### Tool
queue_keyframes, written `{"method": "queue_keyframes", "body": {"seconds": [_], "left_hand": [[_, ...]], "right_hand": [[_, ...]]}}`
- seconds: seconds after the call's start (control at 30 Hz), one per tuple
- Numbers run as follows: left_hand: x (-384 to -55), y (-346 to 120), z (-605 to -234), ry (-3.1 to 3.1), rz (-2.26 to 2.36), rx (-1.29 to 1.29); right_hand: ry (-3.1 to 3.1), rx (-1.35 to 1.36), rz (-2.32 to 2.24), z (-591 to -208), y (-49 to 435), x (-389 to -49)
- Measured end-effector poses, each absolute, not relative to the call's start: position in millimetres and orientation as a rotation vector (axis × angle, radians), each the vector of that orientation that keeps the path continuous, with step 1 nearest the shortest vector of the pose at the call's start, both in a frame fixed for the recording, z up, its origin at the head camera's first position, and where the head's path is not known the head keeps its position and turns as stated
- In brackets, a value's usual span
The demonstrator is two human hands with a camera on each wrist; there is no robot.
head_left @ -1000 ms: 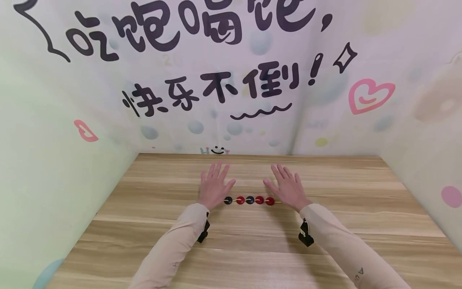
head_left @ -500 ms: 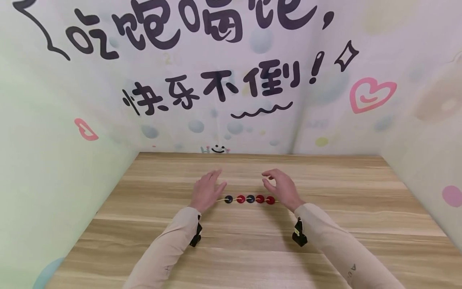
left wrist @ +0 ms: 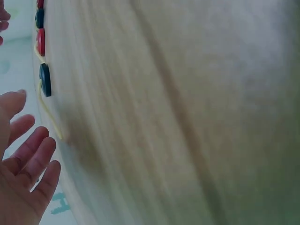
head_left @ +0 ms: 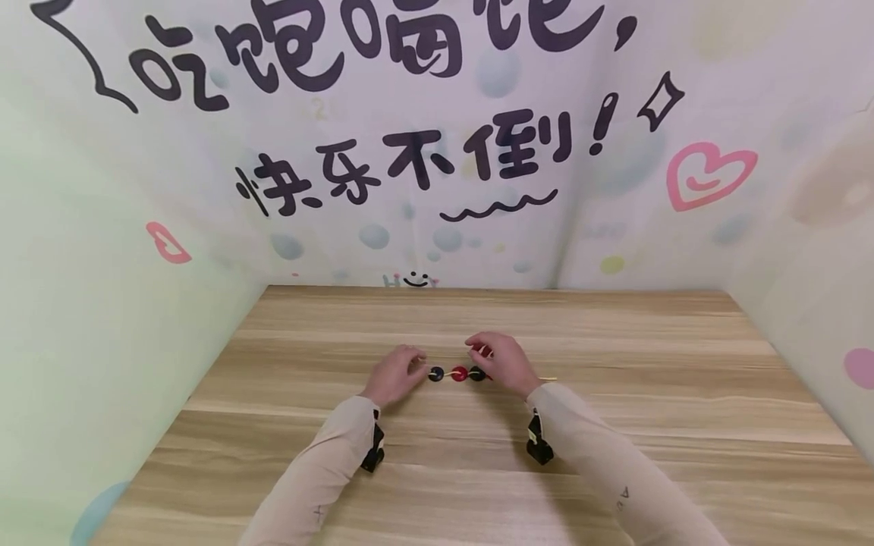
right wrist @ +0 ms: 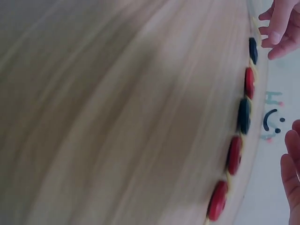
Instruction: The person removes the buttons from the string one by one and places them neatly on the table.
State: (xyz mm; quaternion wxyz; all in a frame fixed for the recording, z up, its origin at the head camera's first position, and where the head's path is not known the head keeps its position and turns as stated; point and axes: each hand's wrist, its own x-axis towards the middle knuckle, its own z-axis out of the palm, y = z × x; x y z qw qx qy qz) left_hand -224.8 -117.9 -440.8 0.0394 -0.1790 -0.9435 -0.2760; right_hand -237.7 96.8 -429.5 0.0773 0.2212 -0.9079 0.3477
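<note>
Several dark and red buttons are strung in a row on a yellow cord [head_left: 548, 378] on the table. My left hand [head_left: 396, 377] is at the row's left end, beside a dark button [head_left: 436, 374], its fingers loosely bent. In the left wrist view the left fingers [left wrist: 35, 159] are apart from the cord and hold nothing. My right hand [head_left: 504, 362] hovers over the row's right part and hides the red buttons there in the head view. The right wrist view shows those red buttons [right wrist: 218, 200] clear of the right hand [right wrist: 293, 164], whose fingers are relaxed.
The wood-grain table [head_left: 437, 485] runs back to a printed wall cloth [head_left: 423, 243] with large black writing. Side walls [head_left: 82, 303] stand left and right. A dark wrist device [head_left: 539, 444] hangs under each cuff.
Both hands were spread out behind the row. Their fingers have since bent; the right hand has come left over the buttons, the left slightly nearer me. The row looks unmoved.
</note>
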Motion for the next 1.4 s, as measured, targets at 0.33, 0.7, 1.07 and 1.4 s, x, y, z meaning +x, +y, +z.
{"method": "queue_keyframes", "body": {"seconds": [0.33,0.7,1.07,1.4], "left_hand": [[-225.7,-117.1,-447.3,-2.894,-0.957,-0.531],[-227.1,-115.0,-449.9,-2.884,-1.076,-0.504],[-226.2,-115.8,-455.6,-2.831,-1.24,-0.398],[-226.3,-116.1,-454.7,-2.793,-1.307,-0.361]], "right_hand": [[-2.852,0.741,1.109,-440.4,75.6,-243.3],[-2.892,0.768,1.129,-453.1,64.8,-249.3],[-2.935,0.689,1.182,-454.5,63.3,-250.2],[-2.941,0.69,1.151,-454.7,60.9,-251.8]]}}
